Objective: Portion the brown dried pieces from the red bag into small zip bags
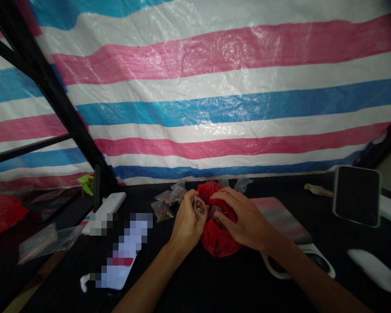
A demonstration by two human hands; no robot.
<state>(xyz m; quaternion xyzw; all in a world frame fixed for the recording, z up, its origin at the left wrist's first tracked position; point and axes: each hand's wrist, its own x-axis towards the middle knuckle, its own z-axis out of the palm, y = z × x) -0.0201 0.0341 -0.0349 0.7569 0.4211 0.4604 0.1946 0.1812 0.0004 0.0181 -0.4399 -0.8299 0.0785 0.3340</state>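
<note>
My left hand (186, 221) is closed around a small clear zip bag (200, 208), its mouth gaping upward with brownish bits inside. Just right of it, a red plastic bag (219, 241) sits open on the black table. My right hand (239, 215) reaches over the mouth of that red bag with fingers curled down into it; whatever the fingertips may hold is hidden. Several filled clear zip bags (164, 211) lie behind and left of my left hand.
Left are a phone (125, 256), a white earbud (84, 282) and a white box-like item (112, 206). To the right lie a silvery flat case (283, 219), a white mouse (376, 269) and a dark-screened device (356, 195). Striped sheeting (215, 113) hangs behind the table.
</note>
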